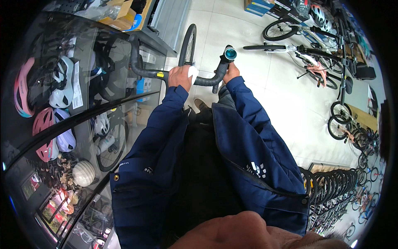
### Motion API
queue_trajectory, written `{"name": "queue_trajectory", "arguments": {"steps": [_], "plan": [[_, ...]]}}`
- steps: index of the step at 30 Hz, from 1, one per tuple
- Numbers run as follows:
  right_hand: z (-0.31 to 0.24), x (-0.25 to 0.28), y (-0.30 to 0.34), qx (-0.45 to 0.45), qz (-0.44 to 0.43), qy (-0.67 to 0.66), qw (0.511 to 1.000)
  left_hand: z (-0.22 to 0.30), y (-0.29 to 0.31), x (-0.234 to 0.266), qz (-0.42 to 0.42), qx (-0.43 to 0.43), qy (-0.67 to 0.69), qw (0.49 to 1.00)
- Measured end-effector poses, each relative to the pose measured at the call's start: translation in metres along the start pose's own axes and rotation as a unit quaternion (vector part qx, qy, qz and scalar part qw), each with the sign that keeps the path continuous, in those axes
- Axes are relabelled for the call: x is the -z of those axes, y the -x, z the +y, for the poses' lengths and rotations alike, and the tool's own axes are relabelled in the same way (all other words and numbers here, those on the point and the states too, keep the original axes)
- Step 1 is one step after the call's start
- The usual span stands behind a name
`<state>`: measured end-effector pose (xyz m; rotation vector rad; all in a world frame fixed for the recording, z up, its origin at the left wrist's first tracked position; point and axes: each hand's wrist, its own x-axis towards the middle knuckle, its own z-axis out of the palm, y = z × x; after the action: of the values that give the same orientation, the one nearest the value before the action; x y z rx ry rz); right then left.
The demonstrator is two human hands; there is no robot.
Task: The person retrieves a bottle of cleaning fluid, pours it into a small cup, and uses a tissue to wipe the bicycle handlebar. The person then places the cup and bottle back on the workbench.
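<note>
A road bike's black drop handlebar (203, 81) runs across in front of me, its front wheel (188, 45) beyond it. My left hand (180, 76) is closed over the middle of the bar, beside a yellow label. A small white piece (192, 72), perhaps a wipe or tissue, shows at its right edge against the bar. My right hand (232, 73) is closed around the right drop, with its fingers partly hidden. Just above that hand, a round object with a teal, lens-like face (230, 53) sits at the bar's right end. The left drop (134, 54) has no hand on it.
At my left stands a glass display case (89, 108) with several helmets inside. A grey cabinet (172, 25) with an open cardboard box (120, 14) stands far left. Bikes, including a white one (286, 48), stand at the right on pale floor tiles (265, 99). A row of tyres (331, 184) is at near right.
</note>
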<state>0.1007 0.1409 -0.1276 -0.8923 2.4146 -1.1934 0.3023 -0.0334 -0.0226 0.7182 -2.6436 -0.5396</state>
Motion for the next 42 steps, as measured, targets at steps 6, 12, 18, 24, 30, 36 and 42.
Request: {"name": "queue_trajectory", "arguments": {"steps": [6, 12, 18, 24, 30, 36, 42], "plan": [[-0.004, 0.004, 0.0, 0.012, 0.001, -0.016, 1.0, 0.002, -0.001, -0.001, -0.007, 0.008, 0.004, 1.0], [-0.005, 0.006, -0.002, -0.011, -0.015, -0.009, 1.0, 0.003, -0.002, 0.0, 0.0, 0.005, 0.001, 1.0], [-0.005, 0.005, -0.002, -0.02, -0.017, -0.028, 0.999, 0.003, -0.003, 0.001, 0.004, 0.002, 0.0, 1.0], [-0.001, 0.003, -0.002, -0.023, -0.023, -0.018, 0.999, 0.002, -0.002, -0.001, 0.002, 0.007, 0.0, 1.0], [0.002, 0.003, -0.004, -0.026, -0.033, -0.016, 0.999, 0.002, -0.002, -0.001, 0.003, 0.003, 0.003, 1.0], [0.0, 0.005, -0.004, -0.026, -0.04, -0.022, 0.999, 0.002, -0.003, 0.0, 0.0, 0.005, 0.006, 1.0], [0.005, 0.001, -0.003, -0.006, -0.023, -0.006, 1.0, 0.004, -0.003, -0.001, 0.011, 0.004, -0.003, 1.0]]}}
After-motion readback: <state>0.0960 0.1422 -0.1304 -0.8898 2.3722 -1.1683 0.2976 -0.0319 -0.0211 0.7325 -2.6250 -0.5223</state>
